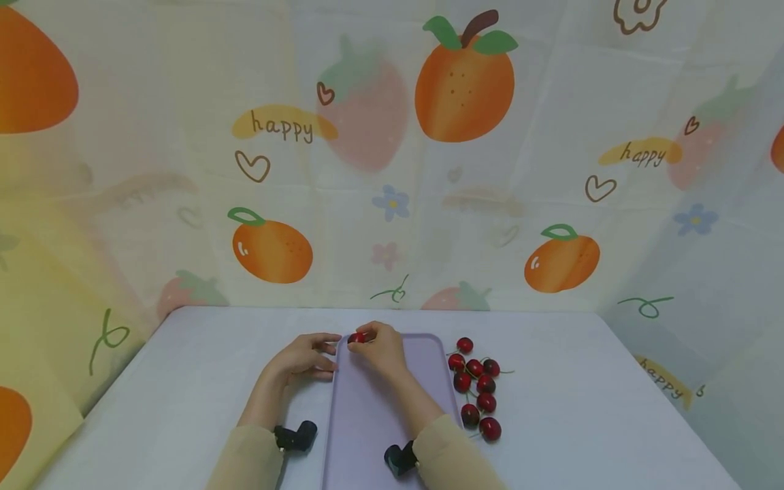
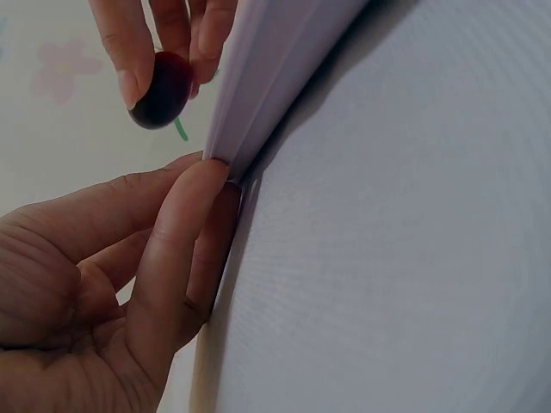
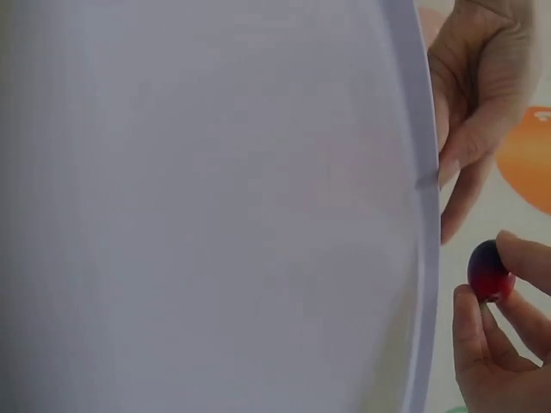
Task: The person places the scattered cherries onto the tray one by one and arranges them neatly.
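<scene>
My right hand (image 1: 384,350) pinches a dark red cherry (image 1: 356,337) between thumb and fingers, above the far left corner of a light purple tray (image 1: 367,435). In the right wrist view the cherry (image 3: 491,271) is dark on one side and bright red on the other, with part of its stem showing among the fingers. My left hand (image 1: 301,355) rests its thumb and fingertips against the tray's left edge. The left wrist view shows that thumb and fingers touching the outer side of the rim (image 2: 258,77).
Several red cherries (image 1: 486,403) with green stems lie in a loose cluster on the white table (image 1: 563,395), along the tray's right side. A fruit-patterned cloth (image 1: 392,224) hangs behind the table. Each wrist wears a small black camera (image 1: 297,437).
</scene>
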Demonstrator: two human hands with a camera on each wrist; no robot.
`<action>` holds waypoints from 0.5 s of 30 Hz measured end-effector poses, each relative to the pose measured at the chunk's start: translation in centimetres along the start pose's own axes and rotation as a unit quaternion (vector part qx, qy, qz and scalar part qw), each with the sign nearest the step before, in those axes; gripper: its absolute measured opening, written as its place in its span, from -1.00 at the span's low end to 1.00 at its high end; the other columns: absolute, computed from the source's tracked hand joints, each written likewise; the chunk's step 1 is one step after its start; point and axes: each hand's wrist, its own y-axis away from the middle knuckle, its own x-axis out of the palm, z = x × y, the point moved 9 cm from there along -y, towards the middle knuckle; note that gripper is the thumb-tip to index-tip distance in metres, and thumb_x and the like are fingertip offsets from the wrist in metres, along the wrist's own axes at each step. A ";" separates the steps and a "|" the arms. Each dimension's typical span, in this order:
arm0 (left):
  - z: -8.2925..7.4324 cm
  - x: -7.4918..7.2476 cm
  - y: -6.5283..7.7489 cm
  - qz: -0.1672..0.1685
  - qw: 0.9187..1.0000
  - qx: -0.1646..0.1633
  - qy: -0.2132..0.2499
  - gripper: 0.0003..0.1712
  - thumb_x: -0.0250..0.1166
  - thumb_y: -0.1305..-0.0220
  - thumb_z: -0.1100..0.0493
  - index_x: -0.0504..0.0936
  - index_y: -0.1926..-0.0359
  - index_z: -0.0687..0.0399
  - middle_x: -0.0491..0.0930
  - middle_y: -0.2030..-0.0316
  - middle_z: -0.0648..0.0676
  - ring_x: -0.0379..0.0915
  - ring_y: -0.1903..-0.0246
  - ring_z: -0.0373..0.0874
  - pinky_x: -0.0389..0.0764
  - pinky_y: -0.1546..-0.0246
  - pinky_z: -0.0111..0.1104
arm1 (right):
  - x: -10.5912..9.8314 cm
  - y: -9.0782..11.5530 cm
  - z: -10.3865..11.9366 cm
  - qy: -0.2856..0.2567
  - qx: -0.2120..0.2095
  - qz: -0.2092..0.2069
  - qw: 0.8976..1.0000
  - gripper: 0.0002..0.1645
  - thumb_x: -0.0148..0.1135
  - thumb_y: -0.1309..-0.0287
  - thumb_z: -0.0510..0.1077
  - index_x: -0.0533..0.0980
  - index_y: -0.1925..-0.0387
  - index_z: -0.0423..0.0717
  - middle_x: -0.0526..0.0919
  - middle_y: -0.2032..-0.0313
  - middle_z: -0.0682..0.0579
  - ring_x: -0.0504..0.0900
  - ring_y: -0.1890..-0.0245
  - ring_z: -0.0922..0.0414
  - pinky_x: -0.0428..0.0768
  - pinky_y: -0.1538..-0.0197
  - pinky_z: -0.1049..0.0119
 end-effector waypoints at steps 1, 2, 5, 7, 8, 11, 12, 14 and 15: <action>0.0 0.0 0.0 0.001 1.000 0.001 0.001 -0.29 0.31 -0.10 0.48 0.42 -0.32 0.21 0.49 0.05 0.20 0.62 0.39 -0.17 0.79 0.27 -0.32 | 0.1 0.0 0.0 -0.002 0.004 -0.002 1.000 -0.65 0.53 0.10 -0.14 0.67 0.22 -0.18 0.77 0.32 -0.10 0.71 0.32 0.10 0.63 0.28 0.40; 0.0 0.0 0.0 0.002 1.000 0.002 0.002 -0.29 0.31 -0.10 0.49 0.42 -0.32 0.22 0.49 0.05 0.19 0.62 0.39 -0.17 0.79 0.27 -0.32 | 0.2 0.0 0.0 -0.006 0.006 -0.004 1.000 -0.66 0.53 0.11 -0.15 0.67 0.23 -0.19 0.77 0.32 -0.11 0.71 0.32 0.10 0.64 0.28 0.38; 0.0 0.0 0.0 0.005 1.000 0.004 0.005 -0.29 0.30 -0.09 0.49 0.42 -0.32 0.22 0.48 0.06 0.18 0.62 0.38 -0.17 0.79 0.27 -0.32 | 0.4 0.0 0.0 -0.009 0.011 -0.013 1.000 -0.66 0.54 0.14 -0.17 0.67 0.25 -0.19 0.77 0.34 -0.11 0.70 0.34 0.12 0.64 0.26 0.36; 0.0 0.0 0.0 0.006 1.000 0.005 0.004 -0.29 0.30 -0.09 0.49 0.42 -0.32 0.22 0.48 0.06 0.18 0.62 0.38 -0.17 0.79 0.27 -0.31 | 0.6 0.0 -0.2 -0.008 0.016 -0.018 1.000 -0.66 0.54 0.16 -0.18 0.67 0.26 -0.18 0.77 0.36 -0.10 0.67 0.37 0.15 0.62 0.27 0.37; 0.0 0.0 0.0 0.007 1.000 0.005 0.004 -0.29 0.30 -0.09 0.49 0.42 -0.32 0.22 0.48 0.06 0.18 0.62 0.37 -0.17 0.79 0.26 -0.31 | 0.7 -0.1 -0.3 -0.006 0.019 -0.020 1.000 -0.66 0.54 0.17 -0.18 0.67 0.27 -0.18 0.76 0.37 -0.08 0.65 0.38 0.17 0.60 0.29 0.38; 0.0 0.0 0.1 0.006 1.000 0.005 0.003 -0.29 0.30 -0.10 0.49 0.42 -0.32 0.22 0.48 0.05 0.19 0.63 0.37 -0.17 0.79 0.26 -0.31 | 1.0 0.0 -0.5 -0.003 0.030 -0.024 0.999 -0.67 0.55 0.18 -0.18 0.66 0.28 -0.17 0.73 0.41 -0.05 0.58 0.43 0.22 0.55 0.33 0.41; 0.0 0.0 0.1 0.006 1.000 0.006 0.003 -0.29 0.30 -0.10 0.49 0.42 -0.32 0.22 0.48 0.05 0.19 0.63 0.37 -0.17 0.79 0.26 -0.30 | 1.1 0.0 -0.6 -0.003 0.033 -0.026 0.999 -0.67 0.55 0.19 -0.19 0.66 0.29 -0.17 0.73 0.41 -0.05 0.57 0.43 0.23 0.54 0.33 0.42; -0.1 0.0 0.1 0.005 1.000 0.006 0.003 -0.29 0.30 -0.10 0.50 0.42 -0.32 0.22 0.48 0.04 0.20 0.63 0.37 -0.17 0.79 0.26 -0.30 | 1.1 0.1 -0.6 -0.006 0.038 -0.030 0.999 -0.67 0.56 0.20 -0.20 0.67 0.30 -0.18 0.72 0.42 -0.05 0.56 0.44 0.23 0.53 0.34 0.43; -0.1 0.0 0.1 0.004 1.000 0.007 0.004 -0.28 0.30 -0.09 0.50 0.42 -0.32 0.22 0.48 0.04 0.20 0.63 0.37 -0.17 0.79 0.26 -0.30 | 1.1 0.2 -0.5 -0.006 0.039 -0.033 0.999 -0.67 0.56 0.21 -0.20 0.67 0.31 -0.19 0.72 0.43 -0.05 0.56 0.45 0.23 0.53 0.35 0.43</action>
